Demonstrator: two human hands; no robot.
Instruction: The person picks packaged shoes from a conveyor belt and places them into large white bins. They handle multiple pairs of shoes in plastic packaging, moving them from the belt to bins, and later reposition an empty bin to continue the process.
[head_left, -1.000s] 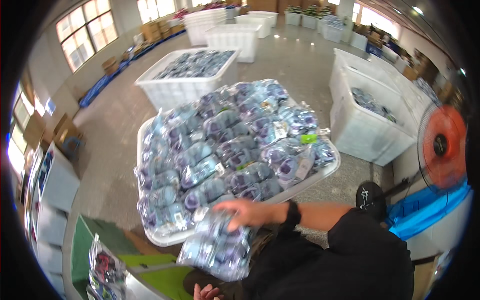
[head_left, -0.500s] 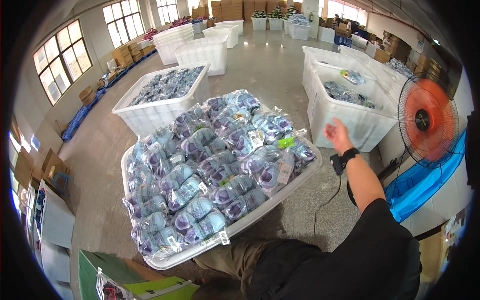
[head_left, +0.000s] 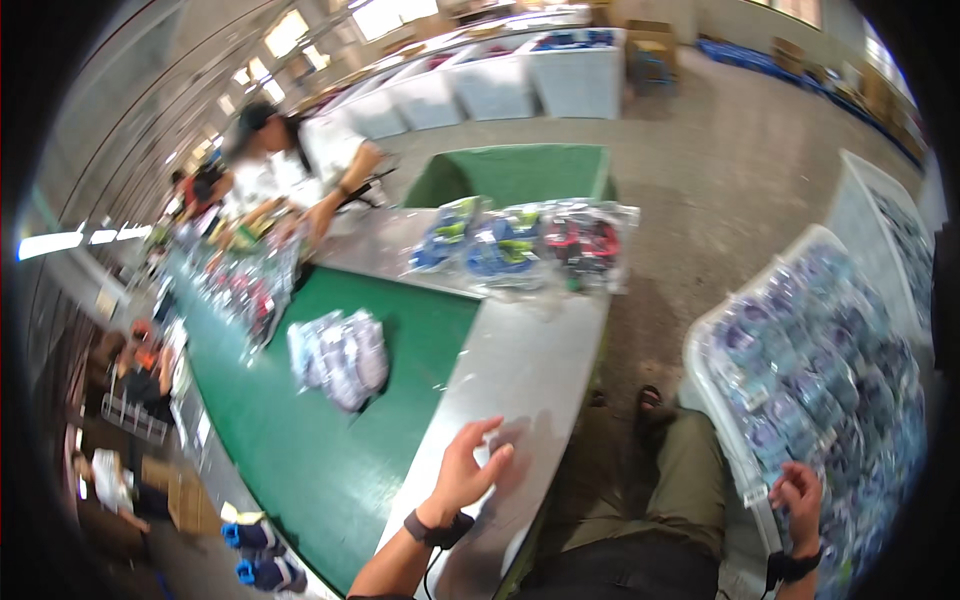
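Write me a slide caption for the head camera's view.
Bagged shoes on a green belt, an open left hand over its metal ledge, a right hand at a full white tub.

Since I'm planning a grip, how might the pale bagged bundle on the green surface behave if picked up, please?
The bundle probably feels slippery, given its shiny clear wrap. Its loose, crinkled edges would likely flop. Its flattish, lumpy shape seems unlikely to roll.

Your left hand [head_left: 468, 468] is empty, fingers parted, over the silver metal tabletop [head_left: 535, 345]. Ahead and left of it, a clear bag of pale lilac shoes [head_left: 345, 358] lies on the flat green belt [head_left: 310, 460]. Your loosely curled right hand [head_left: 800, 502] is by a white plastic bin [head_left: 700, 375] heaped with bagged blue-and-purple shoes [head_left: 820, 365].
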